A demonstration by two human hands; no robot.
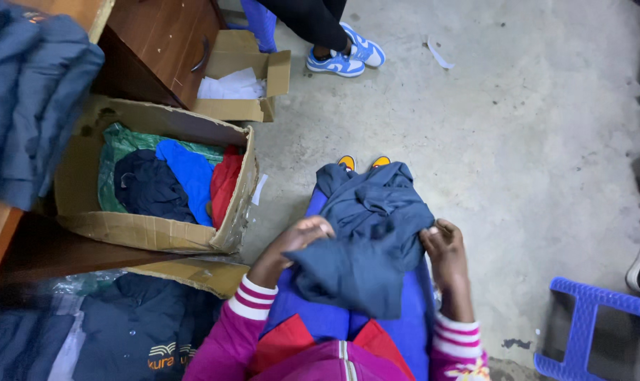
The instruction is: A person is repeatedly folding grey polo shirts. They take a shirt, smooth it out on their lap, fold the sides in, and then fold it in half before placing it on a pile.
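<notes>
Two hands are on one garment in the head view, the only view you have. Your left hand (300, 238) is clenched on the near-left edge of the grey-blue garment (368, 233), fingers curled over a fold, and your right hand (443, 243) grips its right edge the same way. The garment lies bunched across your lap, its far end hanging toward your yellow-toed shoes (362, 161) on the concrete floor (517, 141).

To your left an open cardboard box (157, 231) holds dark, blue, red and green clothing, touching one another in a loose pile. A smaller box (249, 106) with white paper sits beyond it, and another person's blue-and-white shoes (348, 58) stand nearby. A blue plastic stool (581, 317) sits at your right.

What could go wrong, as I judge it: the cloth is crumpled, so a fold made now may trap a sleeve inside and come out lopsided. The hanging end could drag on the dusty floor if you lift without gathering it. The box rim sags, so anything dropped at its edge may slide out.
</notes>
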